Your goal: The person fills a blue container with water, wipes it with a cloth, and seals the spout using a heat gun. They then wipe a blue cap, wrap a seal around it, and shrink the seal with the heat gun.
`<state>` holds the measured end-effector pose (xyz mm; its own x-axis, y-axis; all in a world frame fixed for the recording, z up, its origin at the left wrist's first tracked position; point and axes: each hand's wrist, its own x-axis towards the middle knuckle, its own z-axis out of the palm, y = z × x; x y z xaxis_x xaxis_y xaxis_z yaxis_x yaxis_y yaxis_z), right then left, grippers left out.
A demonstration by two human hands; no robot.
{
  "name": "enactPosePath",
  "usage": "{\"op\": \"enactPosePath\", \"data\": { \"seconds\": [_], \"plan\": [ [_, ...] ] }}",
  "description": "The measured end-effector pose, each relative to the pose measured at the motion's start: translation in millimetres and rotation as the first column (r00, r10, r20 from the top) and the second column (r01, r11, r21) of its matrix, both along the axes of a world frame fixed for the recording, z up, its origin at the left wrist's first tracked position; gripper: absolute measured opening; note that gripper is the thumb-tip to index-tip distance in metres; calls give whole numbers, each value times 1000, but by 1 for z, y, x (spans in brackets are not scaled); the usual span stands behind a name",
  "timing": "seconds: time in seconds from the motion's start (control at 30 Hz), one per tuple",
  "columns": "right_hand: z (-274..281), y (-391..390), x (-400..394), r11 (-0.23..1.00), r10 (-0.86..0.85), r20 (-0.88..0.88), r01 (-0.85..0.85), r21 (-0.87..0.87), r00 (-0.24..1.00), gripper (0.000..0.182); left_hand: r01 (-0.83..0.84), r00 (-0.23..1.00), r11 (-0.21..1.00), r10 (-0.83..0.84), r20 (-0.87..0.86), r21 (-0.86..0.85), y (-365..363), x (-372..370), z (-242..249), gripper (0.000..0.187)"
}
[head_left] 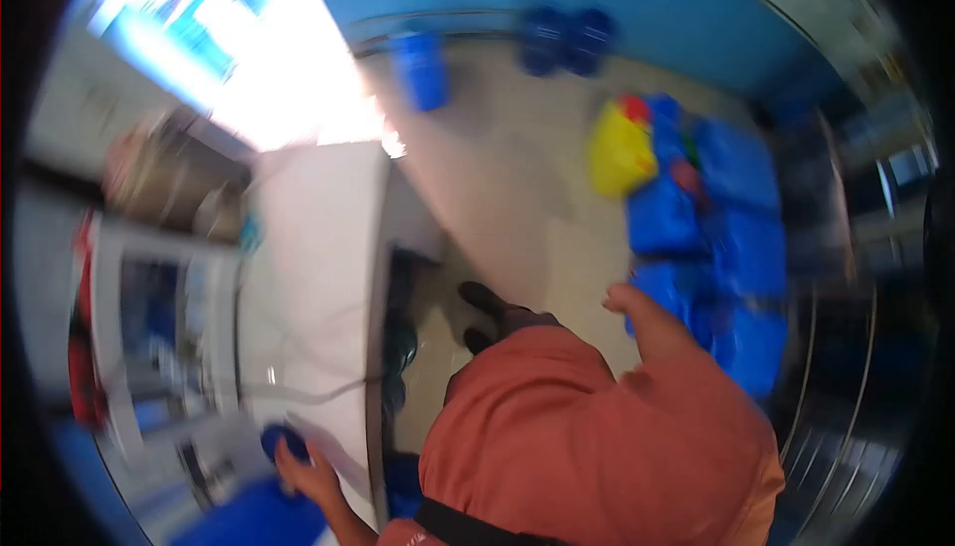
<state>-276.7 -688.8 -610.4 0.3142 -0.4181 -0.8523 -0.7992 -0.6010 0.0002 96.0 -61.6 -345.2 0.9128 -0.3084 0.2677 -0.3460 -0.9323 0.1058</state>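
At the lower left, my left hand [310, 474] is at a small, round dark blue cap-like thing [286, 440] over the white counter. Its fingers touch the near edge and seem to grip it; blur hides the finer detail. A larger bright blue object [261, 518] lies just below that hand, partly cut off. My right hand [627, 299] hangs out in front of my body on the right, near the blue jerrycans [662, 216] on the floor. Its fingers look bent, but they are smeared, and nothing shows in them.
The white counter [298, 277] runs along my left, with a cable across it. A yellow container [622, 150] with a red top stands by the jerrycans. A blue bucket [422, 71] and two dark blue water bottles [587, 41] stand by the far wall. Metal racks [836, 377] are at right.
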Motion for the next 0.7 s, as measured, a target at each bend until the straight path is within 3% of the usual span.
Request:
{"op": "enactPosePath", "data": {
  "seconds": [0.03, 0.07, 0.13, 0.23, 0.37, 0.43, 0.53, 0.7],
  "plan": [
    [9, 11, -22, 994, -94, 107, 100, -47, 990, 43, 151, 987, 982, -144, 69, -111, -21, 6, 9, 43],
    [20, 20, -37, 979, -194, 136, 201, -40, 972, 44, 136, 990, 959, -138, 10, -249, -52, -2, 16, 35],
    [32, 43, -70, 935, -343, 172, 354, -34, 923, 45, 300, 915, 860, -381, -129, -412, -112, -13, 24, 29],
    [34, 72, -95, 831, -519, 297, 554, -45, 802, 47, 428, 601, 677, -708, -371, -599, -202, -16, 26, 26],
    [36, 109, -115, 706, -687, 301, 706, 57, 662, 49, 619, 275, 584, -788, -551, -525, -316, 2, 21, 27],
    [30, 124, -129, 660, -744, 256, 740, 132, 618, 52, 800, 135, 461, -762, -634, -384, -372, 8, 19, 29],
    [7, 133, -160, 592, -799, 230, 793, 143, 555, 49, 909, 53, 315, -737, -674, -273, -458, -2, 19, 34],
    [-53, 134, -212, 373, -913, 232, 917, 139, 336, 46, 975, -46, 124, -696, -717, -183, -583, -50, 1, 41]
  ]
}}
